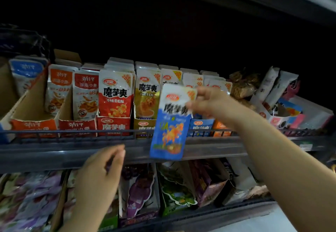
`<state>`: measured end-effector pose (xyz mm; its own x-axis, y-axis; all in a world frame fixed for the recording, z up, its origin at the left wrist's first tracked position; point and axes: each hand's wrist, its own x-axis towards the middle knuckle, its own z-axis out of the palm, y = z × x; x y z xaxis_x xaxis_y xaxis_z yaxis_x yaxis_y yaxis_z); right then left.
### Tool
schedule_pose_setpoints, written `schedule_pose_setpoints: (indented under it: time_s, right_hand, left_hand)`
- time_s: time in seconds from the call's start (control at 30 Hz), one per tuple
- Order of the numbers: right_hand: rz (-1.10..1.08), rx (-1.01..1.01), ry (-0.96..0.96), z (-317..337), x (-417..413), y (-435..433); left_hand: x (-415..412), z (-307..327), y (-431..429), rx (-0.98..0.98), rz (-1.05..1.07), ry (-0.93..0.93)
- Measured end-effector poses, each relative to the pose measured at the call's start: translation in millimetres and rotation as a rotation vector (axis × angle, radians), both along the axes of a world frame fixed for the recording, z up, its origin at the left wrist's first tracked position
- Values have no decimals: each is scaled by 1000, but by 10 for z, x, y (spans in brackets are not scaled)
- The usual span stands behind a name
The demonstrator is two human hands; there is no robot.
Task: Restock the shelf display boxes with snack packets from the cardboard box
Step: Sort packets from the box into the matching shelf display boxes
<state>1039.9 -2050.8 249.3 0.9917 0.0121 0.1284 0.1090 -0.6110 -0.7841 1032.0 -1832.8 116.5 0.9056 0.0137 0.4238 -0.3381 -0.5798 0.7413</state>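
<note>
1. Left hand (101,169): low, in front of the shelf rail (72,133), fingers curled loosely, holding nothing I can make out. It's free, so use it to hold the front packets back in the target box.
2. Red display box (113,126) and gold display box (144,127): both look full and are the wrong flavour. Skip them.
3. Blue snack packet (170,122): hangs upright in the air in front of the rail, pinched at its top right corner. It's blurred.
4. Right hand (209,102): closed on that corner, thumb and fingers.
5. Blue display box (201,125): just right of the packet, behind the rail, colour matches. Probable target. Lift the packet over the rail, keep it upright and label-forward, and slot it in at the front.
6. The cardboard supply box is not in view.
</note>
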Motion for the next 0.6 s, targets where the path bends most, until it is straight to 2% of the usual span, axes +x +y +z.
schedule_pose_setpoints:
  time_s: [0.17, 0.27, 0.37, 0.5, 0.6]
  right_hand:
    - [-236, 171, -332, 230, 63, -408]
    - [-374, 217, -446, 216, 82, -572]
    - [-429, 315, -443, 125, 132, -649]
    - [-445, 303, -380, -14, 247, -640]
    - [-473, 310, -338, -77, 349, -634]
  left_hand:
    - [243, -119, 146, 302, 101, -96]
    - [315, -308, 118, 483, 96, -141]
    - [351, -404, 106, 576, 114, -235]
    - [382, -453, 124, 609, 179, -336]
    - [382, -463, 132, 619, 170, -343]
